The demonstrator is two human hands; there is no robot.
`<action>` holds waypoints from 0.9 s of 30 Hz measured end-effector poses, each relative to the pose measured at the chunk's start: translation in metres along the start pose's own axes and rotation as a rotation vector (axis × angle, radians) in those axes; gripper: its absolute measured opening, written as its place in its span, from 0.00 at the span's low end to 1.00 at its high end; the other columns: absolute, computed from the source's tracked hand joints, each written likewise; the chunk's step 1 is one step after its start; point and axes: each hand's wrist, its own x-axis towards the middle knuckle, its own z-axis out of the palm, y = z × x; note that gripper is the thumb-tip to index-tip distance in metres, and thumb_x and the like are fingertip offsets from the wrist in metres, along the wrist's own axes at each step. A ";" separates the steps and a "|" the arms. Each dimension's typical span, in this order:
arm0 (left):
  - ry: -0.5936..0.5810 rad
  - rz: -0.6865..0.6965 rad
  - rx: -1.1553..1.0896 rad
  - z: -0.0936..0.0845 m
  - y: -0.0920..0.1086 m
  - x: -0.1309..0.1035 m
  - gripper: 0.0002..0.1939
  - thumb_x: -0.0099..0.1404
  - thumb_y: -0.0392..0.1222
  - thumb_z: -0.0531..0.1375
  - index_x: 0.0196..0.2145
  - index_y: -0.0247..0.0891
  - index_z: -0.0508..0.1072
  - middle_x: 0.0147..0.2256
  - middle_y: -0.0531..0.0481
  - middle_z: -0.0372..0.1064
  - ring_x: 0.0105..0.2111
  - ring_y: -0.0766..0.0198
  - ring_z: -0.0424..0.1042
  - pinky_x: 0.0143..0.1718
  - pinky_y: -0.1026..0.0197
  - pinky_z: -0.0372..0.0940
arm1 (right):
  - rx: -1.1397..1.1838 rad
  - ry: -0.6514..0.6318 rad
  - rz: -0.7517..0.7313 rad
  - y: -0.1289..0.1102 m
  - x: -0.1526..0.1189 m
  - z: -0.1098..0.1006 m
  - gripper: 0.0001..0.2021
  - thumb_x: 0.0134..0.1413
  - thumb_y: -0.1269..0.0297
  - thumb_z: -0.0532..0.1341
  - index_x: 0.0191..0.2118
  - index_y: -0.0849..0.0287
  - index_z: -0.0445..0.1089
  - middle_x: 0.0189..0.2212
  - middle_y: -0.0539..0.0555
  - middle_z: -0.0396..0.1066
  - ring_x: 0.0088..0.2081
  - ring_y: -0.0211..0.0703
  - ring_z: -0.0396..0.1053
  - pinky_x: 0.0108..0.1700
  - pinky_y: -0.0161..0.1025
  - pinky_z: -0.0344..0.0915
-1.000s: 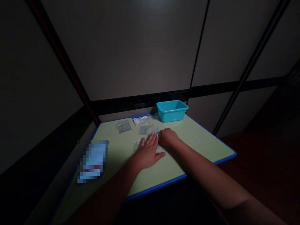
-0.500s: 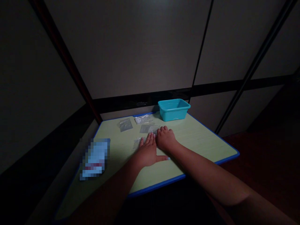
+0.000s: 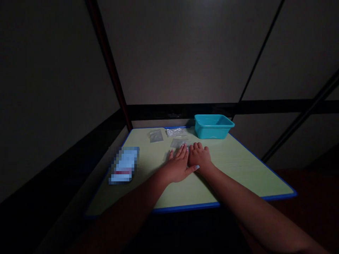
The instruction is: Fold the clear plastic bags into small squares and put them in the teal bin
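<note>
My left hand (image 3: 179, 167) lies flat with fingers spread, over a clear plastic bag (image 3: 166, 155) that mostly hides beneath it. Close beside it on the right, my right hand (image 3: 200, 157) is closed, its fingers curled down at the tabletop. What it grips, if anything, is hidden. Just beyond my fingertips lies another flat clear plastic bag (image 3: 177, 142). Farther back are a third flat bag (image 3: 156, 136) and a crumpled clear bag (image 3: 174, 132) with something whitish in it.
A turquoise plastic tub (image 3: 213, 132) stands at the back right of the pale green, blue-edged table (image 3: 238, 173). On the left lies a light blue, pixelated thing (image 3: 124, 165) whose kind I cannot make out. Dark panelled walls (image 3: 180, 53) close off the back and left.
The view has turned left, so everything sits farther right in the picture. My left thumb has drawn in closer to my right hand. The bags and tub stay in place on the table.
</note>
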 end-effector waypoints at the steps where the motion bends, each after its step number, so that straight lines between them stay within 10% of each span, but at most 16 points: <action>1: -0.018 -0.018 -0.004 0.001 0.002 0.000 0.43 0.62 0.65 0.31 0.63 0.27 0.34 0.63 0.38 0.22 0.62 0.56 0.23 0.58 0.41 0.32 | -0.003 0.009 -0.005 0.000 0.000 0.000 0.17 0.58 0.64 0.44 0.42 0.64 0.65 0.44 0.66 0.65 0.46 0.53 0.58 0.42 0.50 0.56; 9: -0.079 -0.051 -0.041 0.004 -0.001 0.003 0.43 0.61 0.66 0.29 0.63 0.29 0.35 0.63 0.38 0.27 0.63 0.54 0.27 0.58 0.40 0.32 | -0.038 -0.018 -0.097 0.002 0.001 0.004 0.24 0.59 0.61 0.42 0.59 0.59 0.54 0.62 0.59 0.44 0.63 0.52 0.38 0.57 0.60 0.37; 27: -0.097 -0.496 -0.029 -0.007 -0.033 -0.001 0.48 0.59 0.68 0.31 0.62 0.24 0.41 0.63 0.34 0.30 0.62 0.50 0.26 0.57 0.38 0.31 | -0.037 -0.077 -0.136 0.004 -0.001 0.004 0.28 0.55 0.66 0.44 0.62 0.60 0.46 0.63 0.56 0.39 0.64 0.47 0.34 0.58 0.61 0.32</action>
